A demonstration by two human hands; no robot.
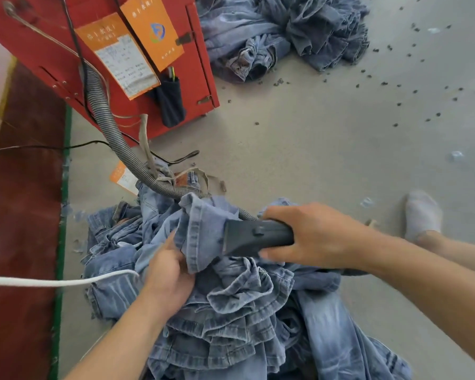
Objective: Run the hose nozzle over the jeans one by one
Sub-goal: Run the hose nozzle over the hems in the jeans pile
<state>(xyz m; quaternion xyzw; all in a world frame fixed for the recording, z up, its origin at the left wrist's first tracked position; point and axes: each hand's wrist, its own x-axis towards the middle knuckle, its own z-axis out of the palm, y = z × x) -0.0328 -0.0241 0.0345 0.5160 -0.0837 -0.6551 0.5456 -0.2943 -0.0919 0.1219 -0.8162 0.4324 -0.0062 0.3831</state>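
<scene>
Gripping nozzle (254, 238), right hand (307, 237) presses it against jeans leg (200, 229); left hand (167, 272) clutches hem.

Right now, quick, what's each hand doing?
Left hand: gripping the hem of a faded blue denim jeans leg.
Right hand: gripping the dark grey plastic hose nozzle, pressed to that hem.

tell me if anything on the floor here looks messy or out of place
Yes. Dark lint clumps are scattered over the grey floor at upper right, beside a second heap of jeans. An orange tag lies loose on the floor by the near jeans pile, partly under the hose.
</scene>
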